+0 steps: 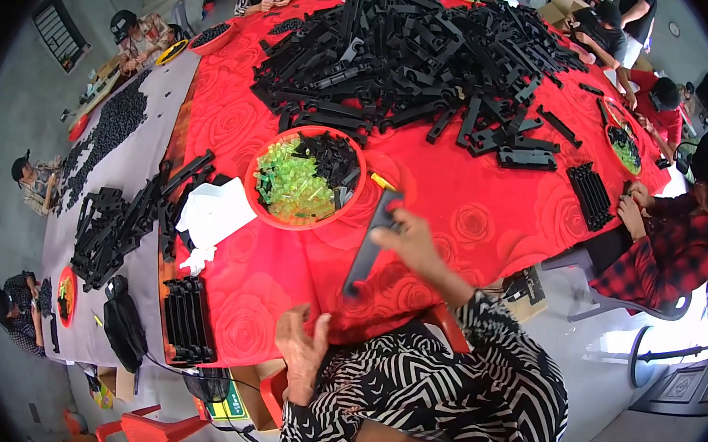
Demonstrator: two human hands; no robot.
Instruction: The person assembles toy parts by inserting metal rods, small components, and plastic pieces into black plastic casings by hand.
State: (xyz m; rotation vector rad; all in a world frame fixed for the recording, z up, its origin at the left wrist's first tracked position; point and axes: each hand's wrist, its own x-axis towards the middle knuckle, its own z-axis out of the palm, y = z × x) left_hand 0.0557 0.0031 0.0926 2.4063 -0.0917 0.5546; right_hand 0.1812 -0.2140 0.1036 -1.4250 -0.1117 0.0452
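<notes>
Spreading over the grey cloth at your far left, small dark pieces lie in a loose, grainy drift. Nearer you, long black parts are heaped in a stiff, angular tangle, with a soft-looking black pouch just beside them. Next, at the edge of the red cloth with its rose pattern, a stack of black bars lies side by side, ridged like a grate. Beyond it are a crumpled white tissue and a smooth, flat-sided white piece. Then comes an orange-red round bowl, filled partly with glassy yellow-green bits and partly with dark slivers.

Your left hand is near the table edge, below the bowl; it holds nothing that shows, and its thumb stands apart from the fingers. Right of it, the black bar, long, narrow and opaque, slants over the red cloth; whether its lower end touches the fabric, you cannot tell. Past the bowl's rim lies a small yellow object. Farther back rises a broad, jagged mound of black parts, many notched or hooked at the ends. Your right hand has its fingers clamped on the upper part of the bar, its wrist leading into a zigzag-striped black-and-white sleeve. At far right, dark bars lie in a neat row, near a co-worker in a checked shirt.
</notes>
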